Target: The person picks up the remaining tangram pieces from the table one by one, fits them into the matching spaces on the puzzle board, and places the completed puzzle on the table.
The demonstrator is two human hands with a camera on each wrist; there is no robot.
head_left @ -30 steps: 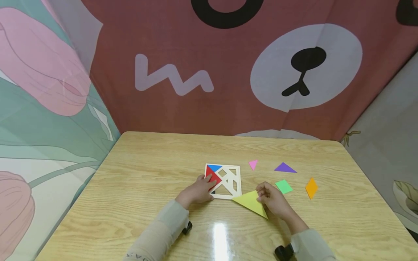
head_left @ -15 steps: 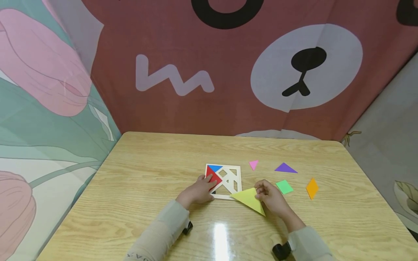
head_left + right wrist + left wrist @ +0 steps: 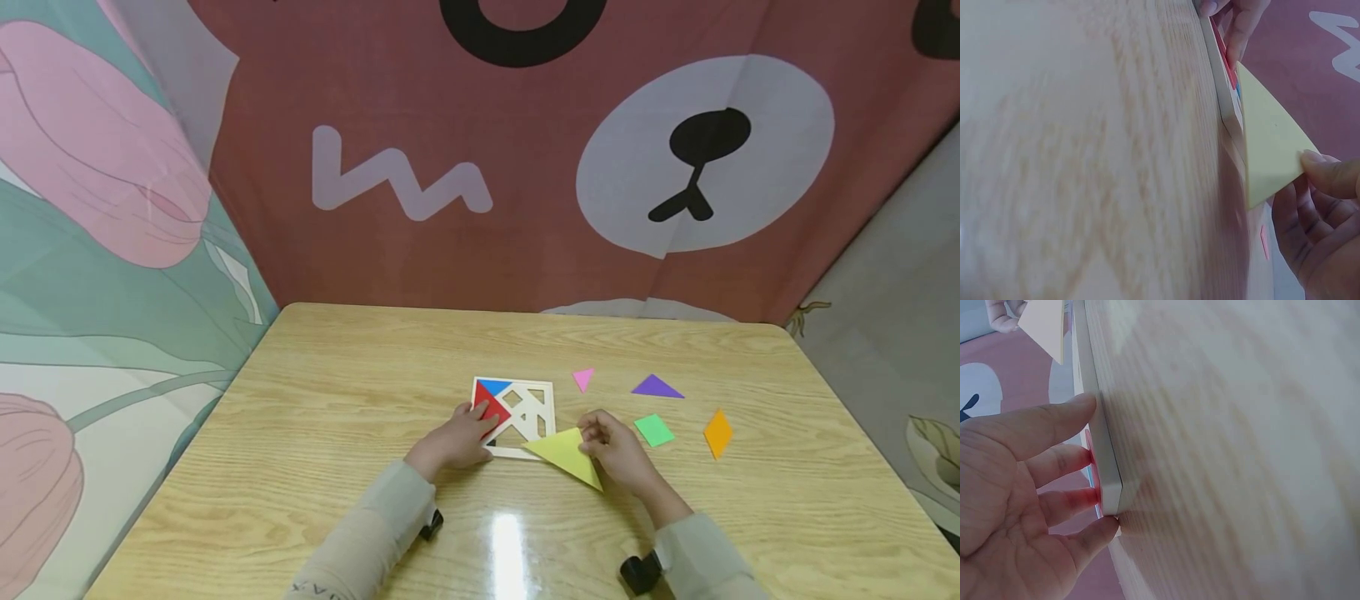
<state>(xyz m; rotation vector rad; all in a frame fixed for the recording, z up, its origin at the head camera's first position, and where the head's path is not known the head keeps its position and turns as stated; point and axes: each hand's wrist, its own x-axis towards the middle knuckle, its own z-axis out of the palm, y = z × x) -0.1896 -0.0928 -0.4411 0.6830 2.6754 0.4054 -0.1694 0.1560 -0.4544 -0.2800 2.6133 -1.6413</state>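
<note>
Pose | right grip [image 3: 617, 452] pinches yellow triangle [image 3: 566, 454], tilted, tip at frame [image 3: 551, 408] | left grip [image 3: 453, 442] spread, touching red triangle [image 3: 487, 396]

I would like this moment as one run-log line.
left hand: touches frame, red triangle | right hand: pinches yellow triangle | blue triangle: in frame

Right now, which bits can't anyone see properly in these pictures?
Head view: part of the red piece, under the left grip.
Head view: the frame's near right corner, behind the yellow piece.
Head view: lettering on the left sleeve, too small and cut off by the bottom edge.
Left wrist view: the yellow piece's upper part, cut off by the top edge.
</note>
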